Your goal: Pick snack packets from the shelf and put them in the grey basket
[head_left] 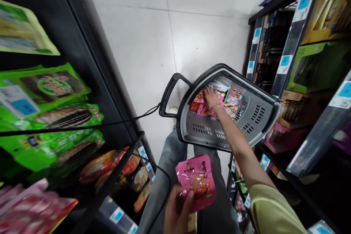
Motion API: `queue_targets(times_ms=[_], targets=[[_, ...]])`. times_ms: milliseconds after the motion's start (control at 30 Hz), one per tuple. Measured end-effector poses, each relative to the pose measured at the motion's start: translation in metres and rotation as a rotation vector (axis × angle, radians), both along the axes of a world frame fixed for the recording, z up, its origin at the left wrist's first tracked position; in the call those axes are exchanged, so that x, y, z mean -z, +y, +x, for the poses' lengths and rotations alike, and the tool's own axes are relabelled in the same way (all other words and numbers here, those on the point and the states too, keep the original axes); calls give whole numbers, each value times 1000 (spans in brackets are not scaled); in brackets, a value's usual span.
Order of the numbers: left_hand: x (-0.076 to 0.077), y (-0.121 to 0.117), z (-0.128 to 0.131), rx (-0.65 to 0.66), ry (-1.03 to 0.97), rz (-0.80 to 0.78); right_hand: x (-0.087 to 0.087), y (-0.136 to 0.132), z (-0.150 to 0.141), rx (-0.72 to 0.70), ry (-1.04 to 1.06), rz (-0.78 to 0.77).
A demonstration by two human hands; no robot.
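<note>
My left hand is closed on a pink snack packet, held low in front of my grey trousers. My right hand reaches down into a grey shopping basket and rests on the pile of pink and red snack packets inside it. Its fingers curl over the packets; what they grip, if anything, is hidden. The basket stands on the floor with its black handle pointing left.
Black shelving on the left carries green bags, cup noodles and pink packets. Another black shelf on the right holds boxed goods with blue price tags. A pale tiled floor runs between them.
</note>
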State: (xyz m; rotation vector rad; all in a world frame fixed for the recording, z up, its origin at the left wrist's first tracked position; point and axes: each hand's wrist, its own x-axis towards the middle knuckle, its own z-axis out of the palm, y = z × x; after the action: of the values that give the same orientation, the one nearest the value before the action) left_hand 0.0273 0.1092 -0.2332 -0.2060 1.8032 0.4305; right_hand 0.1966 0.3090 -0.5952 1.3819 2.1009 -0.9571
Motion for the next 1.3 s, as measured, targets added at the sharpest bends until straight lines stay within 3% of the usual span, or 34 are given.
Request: queue_targets(times_ms=[167, 267, 367, 467, 767, 933, 1033, 1100, 1200, 1300], targets=[[1, -7, 1, -61, -10, -1, 13, -7, -17, 89, -90, 69], [0, -7, 1, -47, 20, 10, -3, -13, -8, 81, -75, 89], [-3, -7, 0, -20, 41, 33, -26, -19, 5, 67, -71, 18], [-3, -10, 0, -40, 78, 73, -38, -23, 13, 66, -81, -22], [-1, -26, 11, 17, 13, 133, -21, -41, 9, 194, -107, 33], [-1, -35, 7, 150, -17, 177, -36, -68, 21, 260, -107, -142], [1, -41, 3, 198, -22, 184, -63, -82, 39, 281, 5, -148], [1, -42, 1, 176, 19, 194, -92, -87, 56, 355, 94, -130], [0, -35, -2, 193, 141, 254, -152, -83, 84, 519, 238, -138], [2, -20, -9, 441, 186, 370, -226, -67, 102, 538, 397, -238]])
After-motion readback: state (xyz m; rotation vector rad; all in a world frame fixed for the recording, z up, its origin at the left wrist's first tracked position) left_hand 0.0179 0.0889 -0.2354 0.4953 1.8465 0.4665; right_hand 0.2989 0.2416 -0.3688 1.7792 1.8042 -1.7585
